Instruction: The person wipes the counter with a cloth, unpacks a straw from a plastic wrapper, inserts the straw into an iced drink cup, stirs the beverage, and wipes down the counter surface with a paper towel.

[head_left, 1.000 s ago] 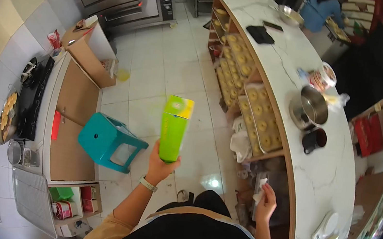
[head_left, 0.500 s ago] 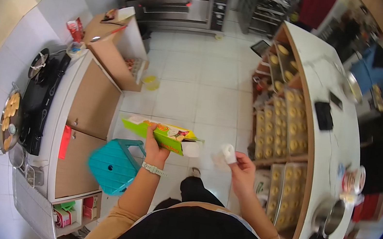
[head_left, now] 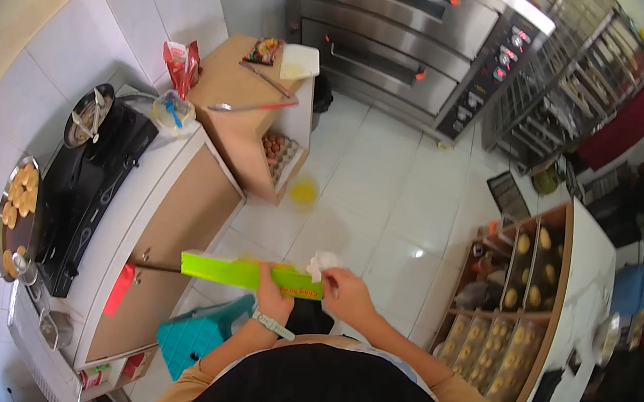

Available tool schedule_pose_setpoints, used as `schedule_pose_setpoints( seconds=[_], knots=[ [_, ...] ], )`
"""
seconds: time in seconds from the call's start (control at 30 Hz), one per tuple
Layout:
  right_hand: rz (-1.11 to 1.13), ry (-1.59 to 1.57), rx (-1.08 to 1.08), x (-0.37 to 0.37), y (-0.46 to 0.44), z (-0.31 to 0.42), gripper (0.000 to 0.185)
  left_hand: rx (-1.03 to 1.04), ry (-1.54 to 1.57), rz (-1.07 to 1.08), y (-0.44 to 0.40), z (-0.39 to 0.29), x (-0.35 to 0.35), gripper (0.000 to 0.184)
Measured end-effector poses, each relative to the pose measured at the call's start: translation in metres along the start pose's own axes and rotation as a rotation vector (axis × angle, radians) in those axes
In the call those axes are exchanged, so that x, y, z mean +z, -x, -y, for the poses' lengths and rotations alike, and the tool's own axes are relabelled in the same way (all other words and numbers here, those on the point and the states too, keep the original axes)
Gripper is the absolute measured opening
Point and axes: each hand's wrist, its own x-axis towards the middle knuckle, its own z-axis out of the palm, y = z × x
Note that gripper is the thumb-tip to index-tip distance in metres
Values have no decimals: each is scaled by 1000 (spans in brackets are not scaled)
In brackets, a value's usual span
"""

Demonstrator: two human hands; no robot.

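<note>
A long bright green box lies level in front of my body, and my left hand is wrapped round it. At the box's right end, my right hand pinches a crumpled white piece, thin like paper or film. The fingers of my right hand are against or very close to that end of the box. Below my left forearm stands a teal stool on the tiled floor.
On the left, a counter holds a black stove and a pan of golden pieces. Ahead are a wooden cabinet, a steel oven and a rack. Shelves of dough trays stand right, under a white counter.
The view has turned left. My right hand has brought the white piece from beside the box to its right end. The box now lies level in my left hand.
</note>
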Motion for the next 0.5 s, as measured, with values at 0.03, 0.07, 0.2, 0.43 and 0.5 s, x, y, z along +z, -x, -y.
schedule_pose_setpoints(
  seconds=[0.03,0.07,0.2,0.43,0.5],
  knots=[
    [56,69,-2,-1,-21,-5,20,2,-17,-24,-14,-2,14,21],
    [49,-109,55,-4,-40,-8,25,-29,-9,38,-33,-2,24,22],
    [43,-495,300,-18,-111,-16,48,-186,-83,224,-89,17,78,29],
    [112,147,294,-128,-305,-88,50,-548,-300,171,-207,2,204,64],
    [60,336,98,-149,-384,-157,48,-427,-282,163,-250,-3,196,66]
  ],
)
